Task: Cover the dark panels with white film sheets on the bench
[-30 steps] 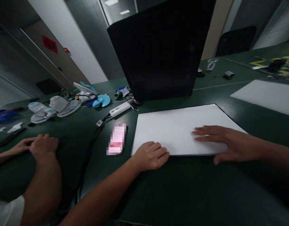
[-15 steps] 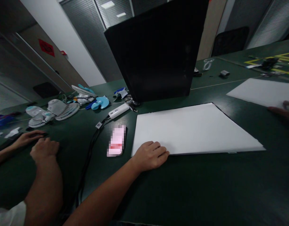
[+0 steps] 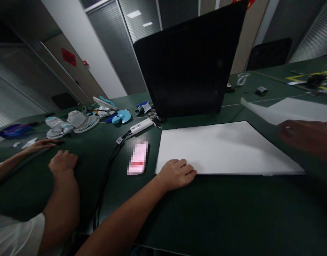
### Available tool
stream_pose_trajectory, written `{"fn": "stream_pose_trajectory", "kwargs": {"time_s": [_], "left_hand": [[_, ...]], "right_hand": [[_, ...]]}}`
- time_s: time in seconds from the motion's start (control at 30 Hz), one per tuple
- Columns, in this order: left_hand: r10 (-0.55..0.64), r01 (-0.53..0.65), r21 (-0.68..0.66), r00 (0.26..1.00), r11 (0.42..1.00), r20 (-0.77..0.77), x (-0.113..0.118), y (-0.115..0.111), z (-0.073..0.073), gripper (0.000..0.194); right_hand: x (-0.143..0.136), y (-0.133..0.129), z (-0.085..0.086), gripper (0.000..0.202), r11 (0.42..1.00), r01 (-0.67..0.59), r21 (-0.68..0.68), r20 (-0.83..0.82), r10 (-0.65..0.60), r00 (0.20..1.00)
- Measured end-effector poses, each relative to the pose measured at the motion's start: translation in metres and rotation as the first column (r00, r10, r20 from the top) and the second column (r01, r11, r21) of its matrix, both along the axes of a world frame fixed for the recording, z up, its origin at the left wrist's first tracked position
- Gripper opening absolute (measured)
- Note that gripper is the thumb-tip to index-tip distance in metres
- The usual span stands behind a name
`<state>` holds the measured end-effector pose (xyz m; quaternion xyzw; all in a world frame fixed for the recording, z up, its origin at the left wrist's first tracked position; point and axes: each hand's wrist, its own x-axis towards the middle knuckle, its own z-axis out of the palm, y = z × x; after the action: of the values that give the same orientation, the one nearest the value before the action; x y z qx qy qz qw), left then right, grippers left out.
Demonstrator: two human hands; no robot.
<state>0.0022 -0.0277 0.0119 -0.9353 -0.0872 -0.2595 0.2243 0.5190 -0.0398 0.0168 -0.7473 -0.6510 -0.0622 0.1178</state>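
Observation:
A white rectangular panel (image 3: pixel 219 149) with thin dark edges lies flat on the green table before me. Its near edge, toward the left corner, is under my left hand (image 3: pixel 177 174), whose fingers are curled on it. At the far right, my right hand (image 3: pixel 304 138) is blurred and closed on a thin white sheet (image 3: pixel 261 113). That sheet is raised and bent, its left part hanging above the table. More white sheet (image 3: pixel 304 108) shows behind it; whether it is the same piece I cannot tell.
A large black screen panel (image 3: pixel 192 67) stands behind the white panel. On the left are a pink phone (image 3: pixel 138 158), a white power strip (image 3: pixel 141 126) with black cables, and fan parts (image 3: pixel 87 124). Another person's arms (image 3: pixel 63 177) rest at the far left. A clear cup (image 3: pixel 242 79) stands behind.
My right hand has come in from the right edge and lifted the white sheet, moving leftward. My left hand stays on the panel's edge. The view has shifted slightly.

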Motion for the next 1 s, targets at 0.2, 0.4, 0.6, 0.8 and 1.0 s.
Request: {"fn": "stream_pose_trajectory", "kwargs": {"time_s": [0.2, 0.4, 0.6, 0.8, 1.0], "left_hand": [[-0.029, 0.031, -0.035, 0.999, 0.999, 0.043, 0.004, 0.002, -0.004, 0.006], [-0.076, 0.074, 0.039, 0.994, 0.997, 0.075, 0.004, 0.001, -0.002, 0.008], [-0.065, 0.065, -0.012, 0.998, 0.998, 0.012, 0.005, 0.001, 0.002, 0.001], [-0.006, 0.006, -0.002, 0.999, 1.000, -0.036, 0.003, 0.000, -0.001, 0.003], [-0.003, 0.003, -0.006, 1.000, 1.000, 0.008, 0.002, 0.002, -0.003, 0.009]], "right_hand": [[-0.135, -0.020, -0.012, 0.053, 0.858, -0.482, -0.177, 0.129, 0.505, 0.853], [-0.194, -0.035, -0.029, 0.047, 0.656, -0.753, 0.051, 0.156, 0.740, 0.655], [-0.209, -0.040, -0.017, 0.045, 0.590, -0.800, 0.108, 0.084, 0.796, 0.599], [-0.165, -0.024, -0.011, 0.081, 0.628, -0.776, -0.053, -0.092, 0.771, 0.630], [-0.125, -0.011, -0.011, 0.074, 0.636, -0.721, -0.276, -0.117, 0.722, 0.682]]}}
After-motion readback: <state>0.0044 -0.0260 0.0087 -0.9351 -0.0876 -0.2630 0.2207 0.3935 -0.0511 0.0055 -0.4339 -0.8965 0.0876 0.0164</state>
